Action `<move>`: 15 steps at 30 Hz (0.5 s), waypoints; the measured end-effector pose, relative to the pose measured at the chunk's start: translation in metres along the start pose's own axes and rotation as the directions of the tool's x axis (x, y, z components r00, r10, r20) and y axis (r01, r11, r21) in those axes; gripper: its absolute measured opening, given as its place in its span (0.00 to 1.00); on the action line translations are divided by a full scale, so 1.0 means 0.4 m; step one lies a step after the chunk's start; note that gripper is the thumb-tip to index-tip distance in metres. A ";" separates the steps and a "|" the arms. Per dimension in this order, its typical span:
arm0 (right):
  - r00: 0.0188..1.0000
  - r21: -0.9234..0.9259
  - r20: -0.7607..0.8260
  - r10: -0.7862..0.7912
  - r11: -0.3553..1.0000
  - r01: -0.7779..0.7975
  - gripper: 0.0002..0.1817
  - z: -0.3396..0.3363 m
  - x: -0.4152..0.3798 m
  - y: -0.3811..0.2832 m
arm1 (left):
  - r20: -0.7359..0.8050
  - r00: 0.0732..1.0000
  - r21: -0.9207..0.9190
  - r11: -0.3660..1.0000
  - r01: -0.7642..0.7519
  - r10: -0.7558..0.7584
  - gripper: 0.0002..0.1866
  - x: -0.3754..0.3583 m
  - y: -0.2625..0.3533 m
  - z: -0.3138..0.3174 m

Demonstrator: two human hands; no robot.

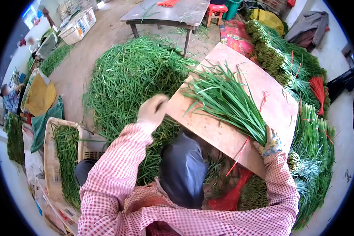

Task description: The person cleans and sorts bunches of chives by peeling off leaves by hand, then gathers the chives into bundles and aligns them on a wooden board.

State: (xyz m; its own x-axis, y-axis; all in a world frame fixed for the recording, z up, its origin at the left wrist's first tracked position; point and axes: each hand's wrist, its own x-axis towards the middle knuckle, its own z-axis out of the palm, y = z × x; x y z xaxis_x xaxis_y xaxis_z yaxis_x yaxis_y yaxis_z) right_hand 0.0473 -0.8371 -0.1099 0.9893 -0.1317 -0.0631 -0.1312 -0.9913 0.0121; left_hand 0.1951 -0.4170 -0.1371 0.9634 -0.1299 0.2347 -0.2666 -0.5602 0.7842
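A loose bunch of green garlic chives (228, 98) lies across a tilted wooden board (232, 59), its leaves fanned toward the upper left. At the bunch's lower right end, my right hand (270, 143), in a patterned glove, is closed around the stalks. A red tie (237, 157) runs from under the bunch over the board's near edge, and another red tie (264, 100) lies beyond it. My left hand (153, 112), in a pale glove, is just off the board's left corner, above the heap of loose chives (133, 70). Motion blurs its fingers.
Tied chive bundles (308, 137) are stacked along the right wall. Red ties (234, 192) lie below the board. At left stands a crate (51, 145) holding chives. A low table (173, 11) is at the back, and a person (11, 98) sits far left.
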 end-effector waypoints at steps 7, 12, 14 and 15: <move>1.000 0.091 -0.009 0.028 0.995 -0.027 0.51 0.009 0.002 0.013 | 0.513 0.847 0.510 0.844 -0.168 -0.141 0.30 0.341 0.151 0.202; 0.996 0.091 -0.093 -0.017 0.996 0.025 0.48 0.036 0.006 0.034 | 0.651 0.754 0.609 0.652 -0.452 -0.085 0.22 0.430 0.085 0.313; 0.993 0.098 -0.113 -0.031 0.994 0.042 0.47 0.057 0.010 0.049 | 0.468 0.828 0.619 0.784 -0.058 -0.308 0.15 0.435 0.139 0.280; 0.988 0.101 -0.147 -0.043 0.993 0.058 0.46 0.064 0.010 0.054 | 0.347 0.817 0.578 0.791 0.199 -0.460 0.14 0.442 0.147 0.241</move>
State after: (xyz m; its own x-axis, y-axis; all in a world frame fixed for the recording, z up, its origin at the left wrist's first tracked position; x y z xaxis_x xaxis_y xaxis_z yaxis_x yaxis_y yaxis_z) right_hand 0.0468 -0.8591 -0.1353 0.9927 -0.0875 0.0834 -0.0797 -0.9925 -0.0928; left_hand 0.3525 -0.5519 -0.1049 0.9202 -0.1329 -0.3681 -0.0022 -0.9423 0.3348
